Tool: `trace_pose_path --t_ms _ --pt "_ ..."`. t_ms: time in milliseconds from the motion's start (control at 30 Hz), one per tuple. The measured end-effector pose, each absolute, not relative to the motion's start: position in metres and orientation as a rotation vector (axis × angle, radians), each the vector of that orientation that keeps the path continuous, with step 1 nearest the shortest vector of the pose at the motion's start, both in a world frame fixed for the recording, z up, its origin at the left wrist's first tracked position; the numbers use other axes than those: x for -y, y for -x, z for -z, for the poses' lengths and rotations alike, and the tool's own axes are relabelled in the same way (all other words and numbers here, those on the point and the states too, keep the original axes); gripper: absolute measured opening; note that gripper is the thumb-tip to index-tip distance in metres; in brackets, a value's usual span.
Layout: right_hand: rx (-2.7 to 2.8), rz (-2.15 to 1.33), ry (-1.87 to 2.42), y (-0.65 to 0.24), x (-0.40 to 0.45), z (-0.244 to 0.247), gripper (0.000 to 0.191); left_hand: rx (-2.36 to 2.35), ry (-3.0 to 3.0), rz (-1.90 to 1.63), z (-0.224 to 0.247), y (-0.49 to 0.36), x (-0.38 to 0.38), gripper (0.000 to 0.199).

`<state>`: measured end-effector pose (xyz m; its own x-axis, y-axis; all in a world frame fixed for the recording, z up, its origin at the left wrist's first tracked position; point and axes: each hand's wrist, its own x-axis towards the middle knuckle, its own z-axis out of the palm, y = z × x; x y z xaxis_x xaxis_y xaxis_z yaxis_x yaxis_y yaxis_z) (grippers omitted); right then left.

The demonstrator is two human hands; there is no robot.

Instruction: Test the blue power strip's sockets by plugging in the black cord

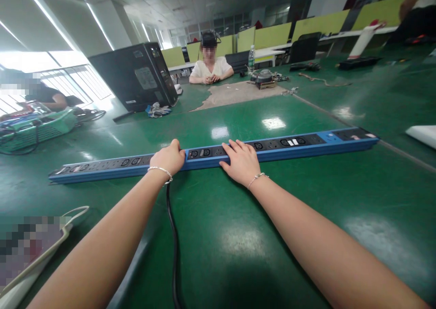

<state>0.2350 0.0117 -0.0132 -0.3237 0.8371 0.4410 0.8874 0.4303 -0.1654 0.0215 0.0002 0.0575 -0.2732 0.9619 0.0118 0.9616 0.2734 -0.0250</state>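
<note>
A long blue power strip (289, 154) with black socket sections lies across the green table, its right end farther from me. Left of its middle, my left hand (168, 158) is closed around the strip, the fingers mostly hidden behind it. My right hand (243, 161) rests on top of the strip right of the middle, fingers spread over the sockets and thumb at the near edge. From under my left hand a black cord (174, 241) runs down toward me over the tabletop. Whether the cord joins the strip there is hidden.
A black computer case (136, 77) stands at the back left, with gloves (158, 110) beside it. Farther left is a green basket (41, 129). Across the table sits a person (210, 66) near a bottle (251, 59) and a metal device (264, 77). A blurred-out screen (30, 250) is at lower left.
</note>
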Motion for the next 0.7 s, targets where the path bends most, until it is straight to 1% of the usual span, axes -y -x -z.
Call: trace_pose_path --t_ms 133,233,367,567,700 --pt "2.260 0.097 1.477 -0.247 -0.018 0.008 0.064 2.484 1.883 -0.026 -0.057 -0.023 0.000 0.037" --pt "2.252 0.100 1.588 -0.268 -0.022 0.005 0.069 2.479 1.893 -0.041 -0.058 -0.024 -0.001 0.038" --pt "2.285 0.178 1.608 -0.292 -0.023 0.007 0.064 2.463 1.921 -0.052 -0.060 -0.024 -0.001 0.038" --pt "2.237 0.263 1.582 -0.292 -0.021 0.014 0.063 2.471 1.937 -0.114 -0.069 -0.023 -0.004 0.036" --pt "2.227 0.254 1.569 -0.291 -0.021 0.015 0.062 2.469 1.802 0.108 -0.092 -0.026 0.000 0.035"
